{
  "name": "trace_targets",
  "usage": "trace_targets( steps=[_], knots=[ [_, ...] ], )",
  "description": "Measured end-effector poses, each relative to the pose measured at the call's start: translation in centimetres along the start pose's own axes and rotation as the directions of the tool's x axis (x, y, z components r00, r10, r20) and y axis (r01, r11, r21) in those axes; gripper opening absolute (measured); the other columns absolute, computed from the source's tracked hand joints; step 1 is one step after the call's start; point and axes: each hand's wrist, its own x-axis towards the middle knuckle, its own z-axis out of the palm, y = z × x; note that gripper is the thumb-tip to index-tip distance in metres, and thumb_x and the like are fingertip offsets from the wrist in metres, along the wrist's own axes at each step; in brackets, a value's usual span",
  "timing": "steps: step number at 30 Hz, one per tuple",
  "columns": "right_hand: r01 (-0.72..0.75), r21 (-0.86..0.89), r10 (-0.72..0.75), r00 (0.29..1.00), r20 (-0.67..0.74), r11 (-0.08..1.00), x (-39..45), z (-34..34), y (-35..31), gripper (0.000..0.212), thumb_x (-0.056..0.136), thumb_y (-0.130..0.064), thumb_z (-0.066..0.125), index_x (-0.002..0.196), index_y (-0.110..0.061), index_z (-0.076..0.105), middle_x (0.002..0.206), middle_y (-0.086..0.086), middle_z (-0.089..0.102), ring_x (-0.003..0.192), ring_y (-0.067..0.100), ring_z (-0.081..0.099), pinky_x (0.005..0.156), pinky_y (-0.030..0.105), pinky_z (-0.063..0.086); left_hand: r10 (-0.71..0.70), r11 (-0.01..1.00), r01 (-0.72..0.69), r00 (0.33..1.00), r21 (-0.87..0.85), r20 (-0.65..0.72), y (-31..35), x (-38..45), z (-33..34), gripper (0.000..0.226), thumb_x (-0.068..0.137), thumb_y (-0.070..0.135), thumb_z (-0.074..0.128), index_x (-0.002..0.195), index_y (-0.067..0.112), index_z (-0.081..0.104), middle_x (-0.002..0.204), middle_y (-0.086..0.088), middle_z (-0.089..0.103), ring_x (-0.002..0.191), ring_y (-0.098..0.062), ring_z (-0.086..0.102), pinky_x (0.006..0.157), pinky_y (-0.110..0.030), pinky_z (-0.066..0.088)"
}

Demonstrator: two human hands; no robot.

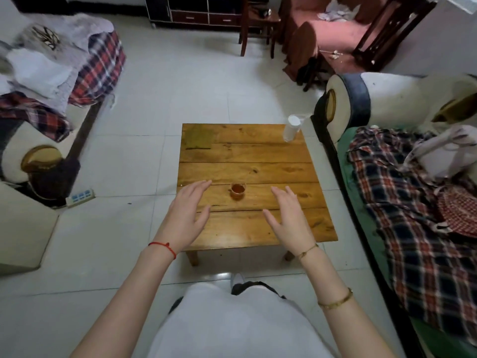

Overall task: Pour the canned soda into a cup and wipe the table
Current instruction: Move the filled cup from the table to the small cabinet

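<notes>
Head view, centre frame: wooden table (247, 151), bearing one small cup (238, 191) of amber liquid, upright, at lower centre. Left hand (184, 215) and right hand (289, 215), both spread and holding nothing, hover either side of it, about equally near. No can or cloth visible.

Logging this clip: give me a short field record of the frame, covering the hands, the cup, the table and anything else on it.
left hand: open, fingers spread, over the table's near left, holding nothing
right hand: open, fingers spread, over the near right, holding nothing
cup: small, clear, holds amber liquid, upright between the hands
table: square, wooden planks
white container: far right corner of the table
soda can: not in view
wiping cloth: not in view
</notes>
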Motion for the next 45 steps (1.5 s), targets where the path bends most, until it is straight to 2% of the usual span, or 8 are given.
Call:
trace_targets(
  steps=[10,22,30,33,35,39,43,45],
  knots=[
    [-0.045,0.095,0.036,0.995,0.097,0.994,8.9,0.3,5.7,0.052,0.100,-0.020,0.046,0.149,-0.011,0.032,0.154,0.005,0.036,0.149,0.020,0.017,0.122,0.041,0.021,-0.184,0.981,0.183,0.983,-0.061,-0.017,0.7,7.2,4.5,0.060,0.097,0.019,0.054,0.152,0.024,0.029,0.153,0.002,0.036,0.141,-0.013,0.031,0.113,-0.023,0.022],
    [-0.272,0.188,0.233,0.951,0.205,0.944,18.7,6.0,10.4,0.041,0.099,-0.007,0.041,0.139,-0.006,0.046,0.138,0.013,0.053,0.130,0.026,0.046,0.111,0.030,0.032,-0.404,0.898,0.422,0.903,-0.125,0.143,-5.4,16.2,11.0,0.075,0.089,0.017,0.068,0.152,0.017,0.027,0.152,-0.007,0.037,0.140,-0.023,0.036,0.115,-0.044,0.034],
    [-0.537,0.321,0.428,0.832,0.352,0.780,23.8,14.6,13.9,0.037,0.099,-0.003,0.039,0.133,-0.009,0.054,0.135,0.007,0.057,0.124,0.022,0.053,0.105,0.029,0.041,-0.453,0.868,0.486,0.857,-0.097,0.245,-11.8,20.4,19.6,0.082,0.084,0.019,0.073,0.151,0.019,0.027,0.153,-0.003,0.036,0.139,-0.021,0.037,0.115,-0.041,0.035],
    [-0.613,0.363,0.476,0.783,0.401,0.702,25.3,18.5,15.4,0.036,0.098,0.000,0.040,0.130,-0.006,0.056,0.130,0.010,0.060,0.121,0.023,0.055,0.099,0.024,0.041,-0.451,0.866,0.492,0.848,-0.094,0.279,-14.2,21.2,23.2,0.086,0.081,0.021,0.076,0.151,0.016,0.027,0.152,-0.003,0.034,0.139,-0.020,0.035,0.117,-0.033,0.029],
    [-0.638,0.374,0.477,0.761,0.439,0.673,26.2,21.1,16.5,0.037,0.096,0.002,0.041,0.127,-0.006,0.058,0.125,0.011,0.064,0.114,0.023,0.059,0.097,0.029,0.045,-0.444,0.869,0.485,0.850,-0.095,0.283,-15.7,21.8,25.5,0.089,0.080,0.023,0.077,0.151,0.012,0.026,0.152,-0.004,0.034,0.140,-0.020,0.032,0.116,-0.025,0.022],
    [-0.625,0.385,0.449,0.769,0.455,0.680,27.2,25.7,18.1,0.038,0.092,0.007,0.041,0.124,-0.003,0.060,0.124,0.013,0.064,0.113,0.021,0.057,0.100,0.025,0.041,-0.429,0.876,0.467,0.868,-0.120,0.252,-18.5,22.5,30.0,0.092,0.072,0.022,0.082,0.148,0.009,0.031,0.149,-0.007,0.039,0.138,-0.022,0.035,0.114,-0.021,0.020],
    [-0.582,0.376,0.417,0.798,0.436,0.721,27.3,29.5,19.0,0.040,0.087,-0.011,0.041,0.119,-0.018,0.065,0.120,0.004,0.065,0.115,0.021,0.058,0.104,0.043,0.046,-0.384,0.881,0.425,0.899,-0.208,0.212,-19.5,23.2,32.3,0.078,0.071,0.021,0.083,0.138,0.015,0.043,0.138,-0.003,0.048,0.129,-0.017,0.043,0.112,-0.032,0.034],
    [-0.571,0.390,0.414,0.809,0.418,0.723,27.2,31.1,19.7,0.042,0.084,-0.017,0.040,0.117,-0.021,0.065,0.117,0.001,0.066,0.111,0.020,0.060,0.100,0.046,0.050,-0.359,0.885,0.397,0.915,-0.245,0.186,-19.6,23.6,32.8,0.071,0.072,0.024,0.082,0.133,0.017,0.047,0.131,-0.001,0.053,0.122,-0.013,0.047,0.107,-0.027,0.038]
  ],
)
